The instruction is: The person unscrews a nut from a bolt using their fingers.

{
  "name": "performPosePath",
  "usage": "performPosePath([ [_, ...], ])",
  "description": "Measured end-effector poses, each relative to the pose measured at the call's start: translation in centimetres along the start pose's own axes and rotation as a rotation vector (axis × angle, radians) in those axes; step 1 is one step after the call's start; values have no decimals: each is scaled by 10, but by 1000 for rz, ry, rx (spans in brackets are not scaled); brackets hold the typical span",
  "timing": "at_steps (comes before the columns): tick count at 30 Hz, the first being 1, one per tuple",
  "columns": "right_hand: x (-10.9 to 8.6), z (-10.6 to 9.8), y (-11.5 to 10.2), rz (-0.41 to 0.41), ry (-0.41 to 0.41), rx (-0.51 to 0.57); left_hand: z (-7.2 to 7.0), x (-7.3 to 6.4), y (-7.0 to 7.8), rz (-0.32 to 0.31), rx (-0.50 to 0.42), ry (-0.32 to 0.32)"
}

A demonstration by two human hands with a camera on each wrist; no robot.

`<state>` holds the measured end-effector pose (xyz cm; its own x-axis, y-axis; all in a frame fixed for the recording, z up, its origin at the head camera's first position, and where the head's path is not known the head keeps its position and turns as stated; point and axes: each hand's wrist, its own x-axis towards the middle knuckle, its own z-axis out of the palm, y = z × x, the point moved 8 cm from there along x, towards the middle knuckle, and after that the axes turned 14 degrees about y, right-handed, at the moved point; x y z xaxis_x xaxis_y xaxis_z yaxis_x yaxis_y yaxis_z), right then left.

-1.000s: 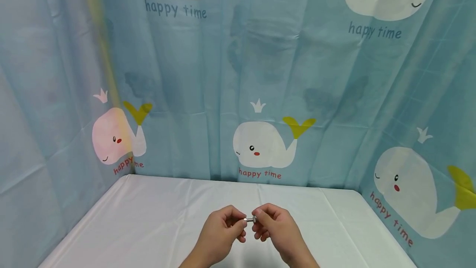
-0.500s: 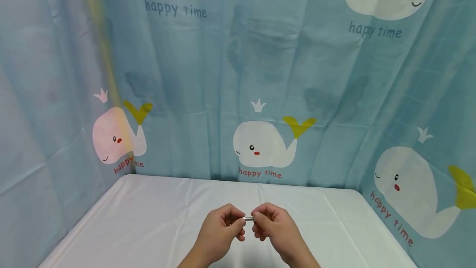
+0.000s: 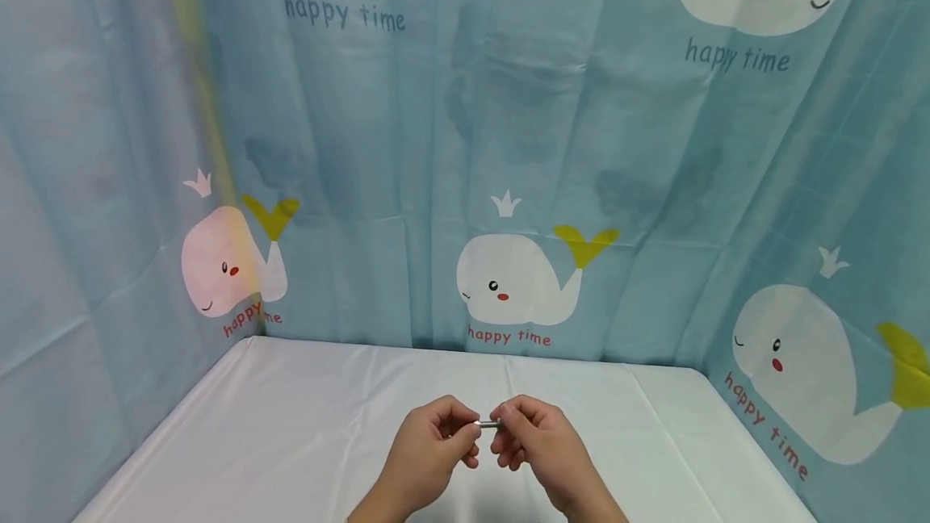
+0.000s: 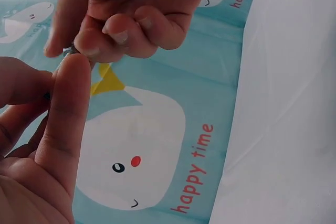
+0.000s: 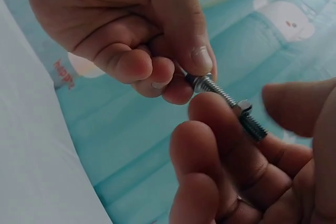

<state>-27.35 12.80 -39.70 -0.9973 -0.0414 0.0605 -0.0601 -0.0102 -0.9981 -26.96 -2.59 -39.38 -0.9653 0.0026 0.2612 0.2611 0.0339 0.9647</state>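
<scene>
A small silver metal bolt [image 3: 488, 424] spans the gap between the two hands, held above the white table. My left hand [image 3: 429, 449] pinches one end of it between thumb and index finger. Threads run along the shank in the right wrist view, where a hex nut [image 5: 243, 107] sits partway along it. My right hand [image 3: 541, 444] is at the nut's end. Its bent index finger lies against the bolt, while its thumb [image 5: 296, 109] stands apart from the nut. The left fingertips hide the bolt's far end. In the left wrist view, fingers cover most of the bolt.
A white cloth covers the table [image 3: 291, 410] beneath both hands. Blue curtains [image 3: 349, 265] printed with white whales and "happy time" hang behind it and along both sides.
Both hands stay close together over the same spot. The right fingers have shifted slightly around the nut, which showed more clearly a second ago. The head view has tilted a little.
</scene>
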Motion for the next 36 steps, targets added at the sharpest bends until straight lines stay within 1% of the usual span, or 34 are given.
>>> performPosePath([
  [3,1,-1,-3,-60,15,-45,0,0,0,3,1,-3],
  [5,2,-2,-4,-72,19,-63,0,1,-1,0,1,-3],
  [7,2,-2,-5,-65,15,-61,0,1,-2,-6,-2,0],
  [12,1,-1,-1,19,7,-18,-1,1,-2,-9,-4,6],
  [14,1,-2,0,21,19,-20,-1,0,-1,-2,1,7],
  [19,2,-6,-5,-50,59,-47,-2,1,0,2,-6,10],
  [21,2,-6,-6,-54,58,-41,-2,1,0,-4,-11,9],
  [23,2,-5,-6,-34,48,-26,-2,1,0,-9,-14,9],
  [26,2,-3,-2,16,32,-17,-3,1,0,-8,-9,9],
  [28,2,-3,0,24,31,-27,-3,1,0,-4,-6,12],
  [30,2,-4,1,8,37,-45,-3,1,-1,-4,-4,12],
  [34,3,-7,-4,-56,66,-66,-3,2,-1,-10,-6,19],
  [36,3,-7,-4,-56,65,-53,-4,2,-1,-16,-9,24],
])
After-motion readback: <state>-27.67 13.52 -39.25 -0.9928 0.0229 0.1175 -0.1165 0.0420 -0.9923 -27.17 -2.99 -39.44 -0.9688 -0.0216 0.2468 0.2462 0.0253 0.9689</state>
